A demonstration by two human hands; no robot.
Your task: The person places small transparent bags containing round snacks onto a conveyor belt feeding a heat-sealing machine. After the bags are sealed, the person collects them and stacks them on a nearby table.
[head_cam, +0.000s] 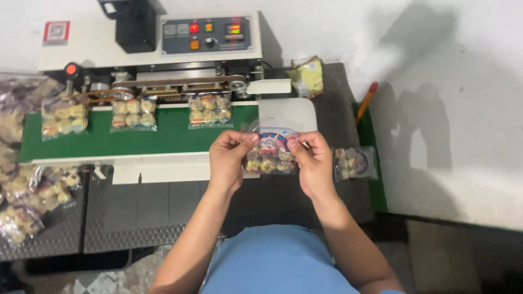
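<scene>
Both hands, left (227, 161) & right (314, 163), fingers pinching snack bag (269, 153) top corners

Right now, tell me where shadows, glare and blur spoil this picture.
Head view: dark shadows fall across the pale wall at right; the display on the sealing machine glows red and unreadably; the clear packet between left hand and right hand looks soft, its contents blurred.

The person wore a light blue top (278, 261); both forearms were bare, with no sleeves reaching them; the left hand (229, 160) and right hand (313, 163) were ungloved; no rings or watch showed.
</scene>
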